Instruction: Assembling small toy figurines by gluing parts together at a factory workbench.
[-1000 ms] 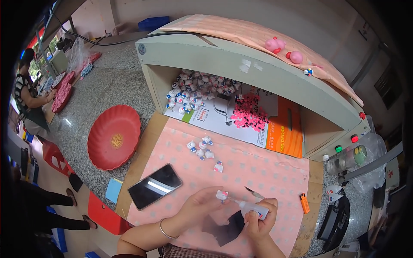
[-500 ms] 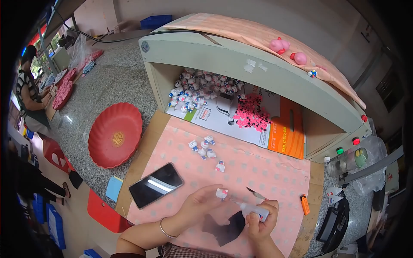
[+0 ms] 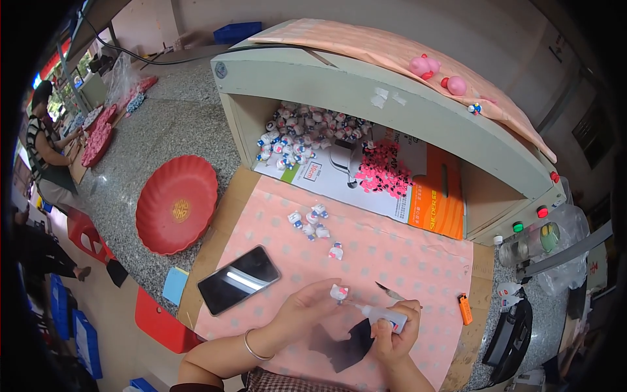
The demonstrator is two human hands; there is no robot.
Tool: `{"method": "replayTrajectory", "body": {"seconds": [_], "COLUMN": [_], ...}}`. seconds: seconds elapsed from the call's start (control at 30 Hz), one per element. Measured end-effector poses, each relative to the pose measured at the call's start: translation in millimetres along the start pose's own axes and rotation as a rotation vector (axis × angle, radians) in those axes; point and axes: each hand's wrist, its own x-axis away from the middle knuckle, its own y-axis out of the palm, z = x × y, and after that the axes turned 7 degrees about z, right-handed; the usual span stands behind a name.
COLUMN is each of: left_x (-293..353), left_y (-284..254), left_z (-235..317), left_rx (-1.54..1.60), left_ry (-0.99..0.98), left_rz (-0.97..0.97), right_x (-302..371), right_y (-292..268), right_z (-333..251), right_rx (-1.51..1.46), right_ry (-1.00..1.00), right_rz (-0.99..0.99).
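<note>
My left hand [image 3: 305, 310] pinches a small white figurine [image 3: 339, 292] with pink marks between its fingertips. In my right hand [image 3: 397, 336] is a white squeeze bottle [image 3: 385, 318], its thin nozzle pointing left and reaching close to the figurine; whether they touch I cannot tell. Under my hands lies a dark sheet [image 3: 353, 346] on the pink cloth [image 3: 287, 196]. Beyond my left hand sit several loose white-and-blue figurines [image 3: 309, 224], with a single one [image 3: 336, 251] nearer. A thin pointed tool [image 3: 390, 291] lies just beyond the bottle.
An open-fronted cabinet [image 3: 366, 91] holds a heap of figurines [image 3: 313, 130] and a pile of small pink pieces [image 3: 384, 171]. A phone [image 3: 238, 279] and red bowl [image 3: 176, 206] are on the left, an orange lighter [image 3: 465, 309] on the right. Another person [image 3: 49, 144] works far left.
My hands keep nearly the same pose, with the bottle and figurine still held. The view has shifted slightly. At far left, the other person's arms have moved a little.
</note>
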Motion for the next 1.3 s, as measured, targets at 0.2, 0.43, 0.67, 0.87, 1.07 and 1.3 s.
{"method": "replayTrajectory", "body": {"seconds": [0.2,0.43,0.67,0.87,1.07,1.3], "left_x": [6.8,8.6,4.6,1.5,-0.4,-4.5], "left_y": [-1.3,-4.4,-5.0,-8.7,-10.5,-15.3], "left_z": [2.3,5.2,7.6,3.5,2.6,-4.1], "left_rx": [-0.010,-0.054,-0.149,-0.242,-0.301,-0.318], "left_ry": [0.029,0.069,0.104,0.144,0.192,0.199], "left_rz": [-0.009,-0.012,-0.004,0.056,0.079,0.095], "right_x": [7.9,6.2,3.1,7.8,6.1,6.6], "right_y": [4.5,10.2,14.9,18.7,14.0,12.2], "right_z": [-2.4,-7.2,5.2,0.0,1.8,11.6], "right_rx": [-0.053,-0.021,-0.027,-0.037,0.003,-0.002], "right_ry": [0.061,-0.019,-0.111,0.051,0.020,0.044], "right_rz": [0.077,-0.009,-0.090,0.043,-0.002,0.015]}}
